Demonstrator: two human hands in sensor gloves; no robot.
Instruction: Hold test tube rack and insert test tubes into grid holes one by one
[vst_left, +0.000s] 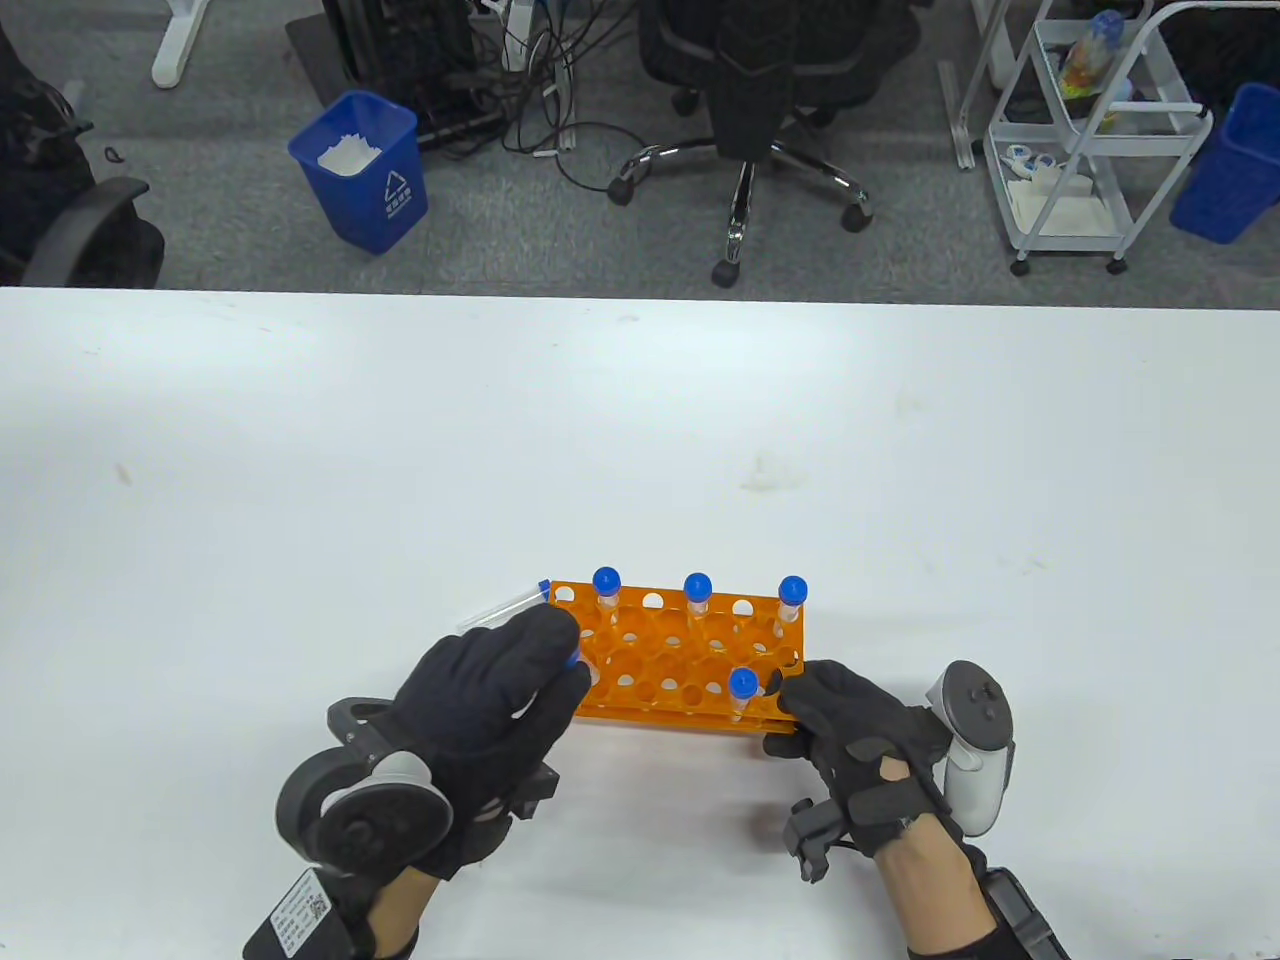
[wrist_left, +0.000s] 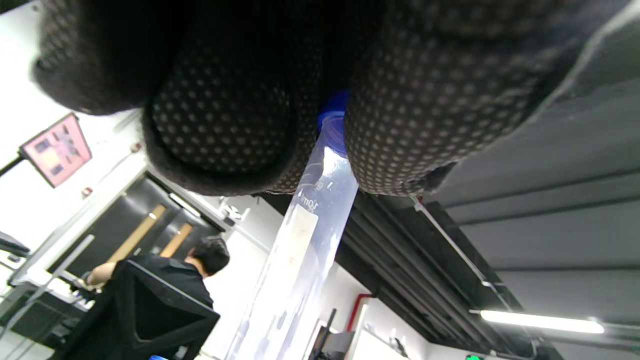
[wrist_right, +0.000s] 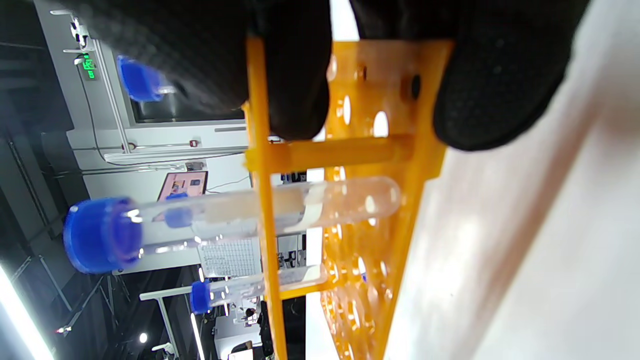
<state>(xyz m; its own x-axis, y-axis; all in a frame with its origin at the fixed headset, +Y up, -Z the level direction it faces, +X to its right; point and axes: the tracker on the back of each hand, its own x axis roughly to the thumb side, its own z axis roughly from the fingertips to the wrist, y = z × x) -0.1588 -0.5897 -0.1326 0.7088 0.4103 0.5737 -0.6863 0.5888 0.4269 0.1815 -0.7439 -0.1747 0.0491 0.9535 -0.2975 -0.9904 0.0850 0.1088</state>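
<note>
An orange test tube rack (vst_left: 690, 650) stands on the white table (vst_left: 300, 450). Three blue-capped tubes (vst_left: 697, 590) stand in its back row and one (vst_left: 743, 688) stands in the front row at the right. My right hand (vst_left: 790, 712) grips the rack's right end, fingers (wrist_right: 295, 75) over its end wall (wrist_right: 350, 150). My left hand (vst_left: 565, 660) is at the rack's front left corner and pinches another tube (wrist_left: 310, 235) just below its blue cap (vst_left: 575, 657). Whether its tip is in a hole is hidden.
One more capped tube (vst_left: 505, 607) lies flat on the table against the rack's back left corner. The table's far edge (vst_left: 640, 298) runs across the view, with a chair and bins on the floor beyond.
</note>
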